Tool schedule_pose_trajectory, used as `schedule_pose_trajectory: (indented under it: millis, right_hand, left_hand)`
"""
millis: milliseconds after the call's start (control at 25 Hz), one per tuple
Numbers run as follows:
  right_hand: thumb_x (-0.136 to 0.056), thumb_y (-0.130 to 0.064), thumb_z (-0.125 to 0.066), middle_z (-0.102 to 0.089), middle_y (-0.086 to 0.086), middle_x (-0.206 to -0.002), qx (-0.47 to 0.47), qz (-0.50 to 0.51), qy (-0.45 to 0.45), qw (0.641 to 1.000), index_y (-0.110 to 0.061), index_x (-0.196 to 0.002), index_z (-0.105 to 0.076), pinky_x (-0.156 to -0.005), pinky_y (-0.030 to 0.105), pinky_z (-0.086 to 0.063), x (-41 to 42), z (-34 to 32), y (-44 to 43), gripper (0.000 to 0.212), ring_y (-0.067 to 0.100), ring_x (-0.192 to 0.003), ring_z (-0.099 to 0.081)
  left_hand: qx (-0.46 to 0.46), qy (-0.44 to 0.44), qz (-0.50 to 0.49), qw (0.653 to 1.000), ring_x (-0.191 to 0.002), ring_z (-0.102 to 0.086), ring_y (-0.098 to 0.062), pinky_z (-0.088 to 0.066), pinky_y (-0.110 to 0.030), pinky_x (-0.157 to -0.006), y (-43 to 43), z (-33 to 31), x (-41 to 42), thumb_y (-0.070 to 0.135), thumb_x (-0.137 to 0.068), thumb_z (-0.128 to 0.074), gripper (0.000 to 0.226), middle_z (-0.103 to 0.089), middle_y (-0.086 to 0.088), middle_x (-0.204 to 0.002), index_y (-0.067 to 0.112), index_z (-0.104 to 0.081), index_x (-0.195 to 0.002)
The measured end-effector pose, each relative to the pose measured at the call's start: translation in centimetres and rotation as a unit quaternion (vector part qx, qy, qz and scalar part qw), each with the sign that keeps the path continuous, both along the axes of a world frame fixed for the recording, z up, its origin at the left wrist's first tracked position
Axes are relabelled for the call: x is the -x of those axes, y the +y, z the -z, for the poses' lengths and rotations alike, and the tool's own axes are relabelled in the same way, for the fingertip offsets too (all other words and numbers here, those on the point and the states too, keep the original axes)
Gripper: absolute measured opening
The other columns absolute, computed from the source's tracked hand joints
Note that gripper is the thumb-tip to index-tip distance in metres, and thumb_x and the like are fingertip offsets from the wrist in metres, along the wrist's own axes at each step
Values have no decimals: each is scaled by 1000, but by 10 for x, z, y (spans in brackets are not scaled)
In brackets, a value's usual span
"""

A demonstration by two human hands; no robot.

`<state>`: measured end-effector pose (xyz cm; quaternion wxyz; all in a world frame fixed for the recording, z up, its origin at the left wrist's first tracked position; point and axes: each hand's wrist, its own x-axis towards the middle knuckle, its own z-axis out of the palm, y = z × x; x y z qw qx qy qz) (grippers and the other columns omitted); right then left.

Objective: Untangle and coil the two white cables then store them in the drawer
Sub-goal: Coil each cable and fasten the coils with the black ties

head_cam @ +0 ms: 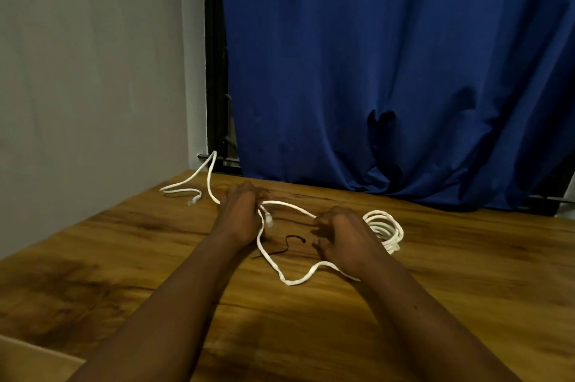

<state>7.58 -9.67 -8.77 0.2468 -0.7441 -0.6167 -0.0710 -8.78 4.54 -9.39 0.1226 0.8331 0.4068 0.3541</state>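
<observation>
Blue curtain [373, 54] and a grey wall [77, 54] back a wooden table [124, 241], where both cables lie and no drawer is plainly visible; a pale panel [28, 360] at the near left corner may belong to one, but I cannot tell. One coiled white cable [390, 227] rests just beyond the right hand [339, 235]. The loose white cable [287, 204] runs from a far plug [191, 202] near the wall, arches up, and passes into the left hand [241, 216], whose fingers are curled round it with a near plug [269, 221] dangling beside the palm. A short span bridges to the right hand, which pinches it between curled fingers, and a slack loop sags toward the near edge and slips under the right wrist. That loop is the main risk: if the hands pull apart to straighten the span, it could cinch into a knot or catch on the wrist. The dangling near plug could hook through a turn and lock a twist in. Dragging the far length in quickly could whip the far plug off the table edge. The finished coil sits so near the right hand that a sweep could spring it open or snag it, and a thin black tie [291, 240] lying between the hands could be swept up with the slack.
</observation>
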Motion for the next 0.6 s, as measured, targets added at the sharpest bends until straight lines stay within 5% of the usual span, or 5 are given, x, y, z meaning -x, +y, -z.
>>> schedule_pose_trajectory:
  millis: [120,280,440,600]
  right_hand:
    - [-69,-41,-80,-59,-13,-113,45,4,-6,999,-36,-108,-68,-93,27,-45,-9,-8,-9,41,7,-107,-53]
    - [-71,-24,-82,-59,-5,-112,47,89,57,993,-31,-106,-66,-81,26,-48,-38,-20,-23,39,12,-100,-55]
    - [-67,-13,-81,-66,0,-103,83,126,33,988,-31,-93,-71,-80,32,-55,-49,-19,-30,34,17,-93,-62]
    - [-85,-20,-69,-69,-4,-106,-23,99,116,988,-26,-106,-69,-86,33,-54,-38,-24,-22,22,15,-95,-65]
  left_hand:
    - [-40,-13,-59,997,-107,-50,-26,-47,-45,-95,2,-7,9,18,-55,-86,46,-60,-3,-106,25,-70,-98]
    - [-20,-17,-112,993,-118,-45,-28,-39,-43,-104,5,-12,20,18,-58,-86,58,-55,-6,-119,23,-64,-111]
    - [-20,-32,-96,995,-114,-48,-25,-45,-36,-94,-2,-17,18,17,-50,-90,66,-53,-2,-116,27,-60,-108]
    - [-32,-17,-58,998,-112,-46,-20,-47,-34,-90,-10,-23,17,18,-43,-92,76,-50,1,-117,29,-58,-111]
